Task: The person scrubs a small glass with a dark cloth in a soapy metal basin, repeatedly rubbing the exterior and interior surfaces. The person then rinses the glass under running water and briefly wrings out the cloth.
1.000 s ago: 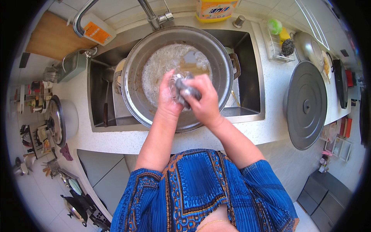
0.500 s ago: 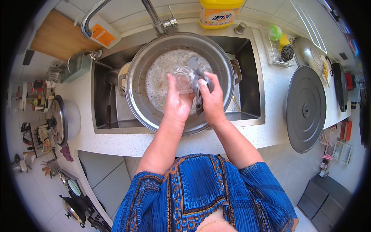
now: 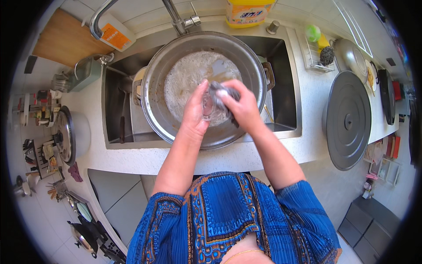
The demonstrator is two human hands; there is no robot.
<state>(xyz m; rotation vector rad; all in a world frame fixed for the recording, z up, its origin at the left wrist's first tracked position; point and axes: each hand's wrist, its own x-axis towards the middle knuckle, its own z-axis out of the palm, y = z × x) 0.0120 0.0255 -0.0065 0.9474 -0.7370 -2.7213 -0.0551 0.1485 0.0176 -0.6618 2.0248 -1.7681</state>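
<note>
A large metal pot (image 3: pixel 154 110) of foamy, cloudy water stands in the sink. Above the water my left hand (image 3: pixel 194 110) is closed round a clear glass cup (image 3: pixel 206 105), which is partly hidden by my fingers. My right hand (image 3: pixel 242 105) grips a dark grey cloth (image 3: pixel 217 88) and presses it to the cup's opening. Part of the cloth hangs below my right fingers. Something pale and flat shows in the foam beyond the hands, too unclear to name.
A chrome faucet (image 3: pixel 184 24) rises behind the pot. On the right counter lies a big grey lid (image 3: pixel 348 121), with a wire rack (image 3: pixel 314 59) of scrubbers behind it. At the left stands a lidded pot (image 3: pixel 79 134). A yellow bottle (image 3: pixel 248 13) stands at the back.
The cup has turned from showing its round face to a more sideways tilt. My right hand has brought the cloth left, over the cup's opening.
</note>
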